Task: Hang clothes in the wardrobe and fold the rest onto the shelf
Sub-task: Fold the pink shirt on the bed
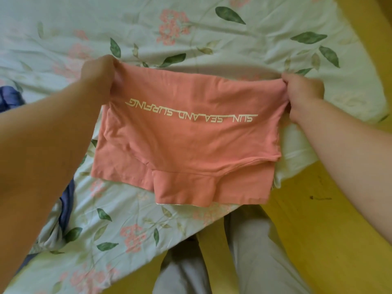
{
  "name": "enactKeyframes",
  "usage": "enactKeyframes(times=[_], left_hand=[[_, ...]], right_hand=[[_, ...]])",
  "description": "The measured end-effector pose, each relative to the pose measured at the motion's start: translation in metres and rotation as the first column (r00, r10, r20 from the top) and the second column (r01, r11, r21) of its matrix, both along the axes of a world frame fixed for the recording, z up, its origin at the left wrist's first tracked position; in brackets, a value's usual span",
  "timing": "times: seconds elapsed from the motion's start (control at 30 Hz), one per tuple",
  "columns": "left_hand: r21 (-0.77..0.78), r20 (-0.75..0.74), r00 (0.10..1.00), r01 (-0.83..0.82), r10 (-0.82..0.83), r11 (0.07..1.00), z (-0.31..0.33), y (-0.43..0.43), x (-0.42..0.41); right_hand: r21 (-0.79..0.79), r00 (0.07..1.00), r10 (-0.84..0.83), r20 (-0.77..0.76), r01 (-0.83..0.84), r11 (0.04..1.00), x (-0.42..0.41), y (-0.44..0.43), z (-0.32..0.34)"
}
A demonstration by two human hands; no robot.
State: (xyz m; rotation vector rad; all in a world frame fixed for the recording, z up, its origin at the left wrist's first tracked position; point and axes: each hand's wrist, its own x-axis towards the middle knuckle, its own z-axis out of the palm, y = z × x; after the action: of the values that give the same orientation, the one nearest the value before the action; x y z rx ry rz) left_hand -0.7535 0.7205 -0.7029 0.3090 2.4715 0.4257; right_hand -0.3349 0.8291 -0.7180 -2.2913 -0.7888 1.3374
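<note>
A coral-pink garment [186, 145] with white upside-down lettering hangs folded over the bed's edge, its sleeves tucked behind and showing at the bottom. My left hand [99, 77] grips its top left corner. My right hand [303, 92] pinches the top right corner. Both hands hold the fabric stretched flat between them, just above the floral bedsheet [191, 28].
A blue garment [10, 98] lies on the sheet at the far left, and more blue and pale cloth [61, 213] is bunched under my left forearm. The yellow floor [318, 209] lies to the right. My grey-trousered legs [244, 262] stand at the bed's edge.
</note>
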Motion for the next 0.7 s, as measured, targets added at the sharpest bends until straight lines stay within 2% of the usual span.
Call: enactKeyframes(times=[0.1, 0.17, 0.23, 0.37, 0.5, 0.53, 0.57, 0.6, 0.63, 0.67, 0.7], left_hand=[[-0.121, -0.042, 0.992, 0.113, -0.119, 0.986, 0.011, -0.012, 0.017], [-0.117, -0.065, 0.992, 0.097, -0.105, 0.988, 0.011, -0.017, 0.014], [-0.055, -0.062, 0.997, 0.042, -0.046, 0.998, 0.015, -0.011, 0.011], [0.036, -0.058, 0.998, 0.038, -0.036, 0.999, 0.023, 0.01, 0.012], [-0.093, -0.212, 0.97, 0.101, -0.118, 0.991, 0.01, 0.018, 0.016], [-0.143, -0.26, 0.949, 0.143, -0.176, 0.979, 0.01, 0.02, 0.017], [-0.206, -0.327, 0.9, 0.228, -0.287, 0.952, 0.012, 0.02, 0.018], [-0.262, -0.382, 0.812, 0.364, -0.442, 0.894, 0.016, 0.021, 0.019], [-0.304, -0.397, 0.681, 0.535, -0.615, 0.789, 0.019, 0.023, 0.019], [-0.364, -0.353, 0.527, 0.684, -0.773, 0.632, 0.022, 0.025, 0.02], [-0.416, -0.265, 0.382, 0.783, -0.885, 0.463, 0.024, 0.028, 0.021]], right_hand=[[0.072, 0.961, 0.199, 0.193, -0.216, 0.974, 0.0, -0.028, 0.004], [0.052, 0.916, 0.283, 0.283, -0.309, 0.95, 0.002, -0.033, 0.002], [0.061, 0.906, 0.305, 0.294, -0.336, 0.94, 0.0, -0.026, 0.003], [0.12, 0.944, 0.265, 0.198, -0.292, 0.949, -0.004, 0.0, 0.003], [-0.048, 0.845, 0.406, 0.348, -0.416, 0.908, 0.001, 0.012, -0.002], [-0.037, 0.814, 0.428, 0.392, -0.451, 0.892, 0.001, 0.013, 0.001], [0.009, 0.783, 0.465, 0.414, -0.514, 0.858, 0.0, 0.014, 0.007], [0.061, 0.739, 0.535, 0.409, -0.607, 0.792, -0.001, 0.015, 0.012], [0.09, 0.675, 0.633, 0.38, -0.708, 0.7, -0.002, 0.019, 0.017], [0.075, 0.587, 0.744, 0.319, -0.798, 0.598, -0.005, 0.021, 0.022], [0.012, 0.46, 0.846, 0.269, -0.88, 0.475, -0.008, 0.025, 0.027]])
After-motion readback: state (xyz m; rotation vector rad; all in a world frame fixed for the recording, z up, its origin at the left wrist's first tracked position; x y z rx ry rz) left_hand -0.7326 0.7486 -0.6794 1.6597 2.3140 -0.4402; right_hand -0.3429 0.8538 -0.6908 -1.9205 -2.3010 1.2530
